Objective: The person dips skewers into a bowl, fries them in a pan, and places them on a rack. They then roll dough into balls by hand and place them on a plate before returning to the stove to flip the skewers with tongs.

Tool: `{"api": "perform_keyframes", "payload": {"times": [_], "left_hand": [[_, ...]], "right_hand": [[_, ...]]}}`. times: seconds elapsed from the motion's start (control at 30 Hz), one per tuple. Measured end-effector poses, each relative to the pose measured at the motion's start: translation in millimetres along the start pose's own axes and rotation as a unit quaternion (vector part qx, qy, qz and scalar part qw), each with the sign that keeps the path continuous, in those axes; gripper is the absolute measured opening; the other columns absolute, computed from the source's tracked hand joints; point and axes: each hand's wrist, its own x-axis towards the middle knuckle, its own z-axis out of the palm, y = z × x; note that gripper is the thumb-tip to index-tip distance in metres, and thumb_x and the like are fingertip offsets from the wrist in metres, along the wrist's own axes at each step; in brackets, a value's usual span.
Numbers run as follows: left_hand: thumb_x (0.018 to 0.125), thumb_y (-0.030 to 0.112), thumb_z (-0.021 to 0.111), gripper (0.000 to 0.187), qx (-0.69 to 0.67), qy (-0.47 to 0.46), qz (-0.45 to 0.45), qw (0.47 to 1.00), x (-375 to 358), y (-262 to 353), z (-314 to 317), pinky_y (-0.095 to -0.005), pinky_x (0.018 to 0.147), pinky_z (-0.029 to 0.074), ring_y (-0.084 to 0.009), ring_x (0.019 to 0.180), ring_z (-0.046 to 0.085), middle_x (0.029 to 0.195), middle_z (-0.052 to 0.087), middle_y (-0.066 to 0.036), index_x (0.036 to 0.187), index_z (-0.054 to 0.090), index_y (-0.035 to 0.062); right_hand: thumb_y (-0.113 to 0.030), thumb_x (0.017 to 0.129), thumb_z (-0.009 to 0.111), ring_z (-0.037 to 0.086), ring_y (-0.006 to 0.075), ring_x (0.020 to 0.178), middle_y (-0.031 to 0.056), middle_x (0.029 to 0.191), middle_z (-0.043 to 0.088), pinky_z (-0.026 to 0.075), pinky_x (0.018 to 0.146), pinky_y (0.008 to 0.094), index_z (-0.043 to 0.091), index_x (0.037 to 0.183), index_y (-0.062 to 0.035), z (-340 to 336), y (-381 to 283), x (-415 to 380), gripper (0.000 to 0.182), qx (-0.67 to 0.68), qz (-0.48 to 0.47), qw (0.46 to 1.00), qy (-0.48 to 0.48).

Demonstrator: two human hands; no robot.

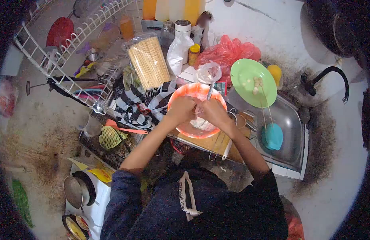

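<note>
Over an orange-rimmed bowl (181, 129), my left hand (185, 107) and my right hand (212, 111) meet with curled fingers. Whatever is between the fingertips is hidden. White dough or flour (201, 124) lies in the bowl below them. A metal spoon (210, 91) leans on the far rim, just beyond my right hand. To the right, a tilted light green plate (243, 74) carries several small pale balls (257, 85), some apparently on thin skewers (266, 102) that stick out over its near edge.
A steel sink (291, 124) with a turquoise bowl (272, 136) and black faucet (333, 74) is at right. Behind the bowl are a pack of skewers (149, 62), a white bag (179, 52) and a red plastic bag (229, 52). A wire rack (65, 56) is at left.
</note>
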Motion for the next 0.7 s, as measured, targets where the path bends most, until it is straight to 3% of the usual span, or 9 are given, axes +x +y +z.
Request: {"api": "perform_keyframes", "payload": {"times": [0.2,0.27,0.37,0.43,0.47,0.53,0.57,0.63,0.7], "left_hand": [[0.062,0.017,0.064,0.033,0.036,-0.057,-0.009,0.998,-5,16,-21,-0.0376,0.07,0.046,-0.0272,0.083,0.057,0.087,0.058,-0.01,0.093,0.058,0.0055],[0.063,0.019,0.063,0.034,0.043,-0.059,-0.007,0.997,-6,12,-24,-0.0377,0.071,0.045,-0.0272,0.082,0.057,0.087,0.058,-0.01,0.094,0.057,0.0059],[0.069,0.013,0.06,0.029,-0.013,0.012,0.099,0.995,-10,11,-37,-0.0378,0.068,0.047,-0.0243,0.077,0.06,0.086,0.06,-0.011,0.098,0.059,0.0087],[0.076,0.023,0.055,0.041,-0.359,0.024,-0.007,0.933,-11,14,-45,-0.037,0.087,0.041,-0.0257,0.102,0.052,0.11,0.054,-0.013,0.111,0.05,0.0016],[0.076,0.023,0.055,0.041,-0.358,0.023,-0.005,0.934,-7,16,-42,-0.037,0.087,0.041,-0.0257,0.102,0.052,0.11,0.054,-0.013,0.111,0.05,0.0016],[0.089,0.029,0.037,0.043,-0.732,0.143,-0.056,0.664,4,26,-29,-0.0354,0.091,0.038,-0.0226,0.11,0.047,0.118,0.049,-0.013,0.12,0.041,-0.0006],[0.089,0.029,0.037,0.043,-0.733,0.142,-0.055,0.663,4,37,-32,-0.0354,0.091,0.038,-0.0226,0.11,0.047,0.118,0.049,-0.013,0.12,0.041,-0.0006],[0.09,0.034,0.028,0.05,-0.863,0.11,-0.055,0.49,-1,60,-38,-0.035,0.095,0.035,-0.0246,0.113,0.044,0.123,0.045,-0.014,0.125,0.033,-0.0027],[0.09,0.035,0.025,0.051,-0.883,0.117,-0.067,0.449,-1,72,-35,-0.0354,0.094,0.036,-0.0243,0.112,0.045,0.123,0.045,-0.013,0.125,0.034,-0.0009]], "right_hand": [[-0.012,0.066,0.063,0.062,0.0228,0.063,0.0121,0.074,0.063,0.048,0.061,0.0319,0.064,0.086,-0.0036,3,21,-7,0.022,0.048,-0.022,0.999,-0.006],[-0.008,0.069,0.064,0.063,0.016,0.066,0.0103,0.075,0.064,0.049,0.065,0.0279,0.064,0.086,-0.0017,-10,14,-8,0.018,0.137,0.031,0.99,-0.029],[-0.005,0.072,0.063,0.062,0.0126,0.075,0.0104,0.082,0.065,0.049,0.07,0.0257,0.062,0.092,0.002,-28,16,-11,0.021,0.296,0.067,0.952,-0.051],[-0.005,0.073,0.062,0.061,0.0125,0.079,0.0112,0.087,0.064,0.049,0.072,0.0256,0.06,0.095,0.0038,-38,13,-15,0.024,0.373,0.062,0.925,-0.049],[-0.005,0.074,0.062,0.06,0.0123,0.082,0.012,0.092,0.063,0.048,0.073,0.0256,0.058,0.099,0.0055,-43,9,-16,0.027,0.447,0.055,0.891,-0.049],[-0.005,0.074,0.062,0.06,0.0126,0.083,0.0119,0.094,0.063,0.048,0.074,0.0255,0.056,0.101,0.0063,-52,-9,-18,0.029,0.452,0.044,0.89,-0.042],[-0.005,0.074,0.062,0.06,0.013,0.083,0.0118,0.096,0.062,0.048,0.075,0.0254,0.055,0.103,0.007,-52,-17,-19,0.031,0.456,0.033,0.888,-0.039],[-0.006,0.074,0.063,0.06,0.014,0.079,0.0113,0.092,0.062,0.048,0.074,0.0255,0.056,0.103,0.0038,-42,-21,-21,0.031,0.425,0.018,0.905,-0.019],[-0.007,0.073,0.063,0.06,0.0149,0.075,0.0107,0.088,0.063,0.047,0.073,0.0256,0.057,0.103,0.0007,-40,-30,-23,0.031,0.393,0.002,0.92,0.0]]}}
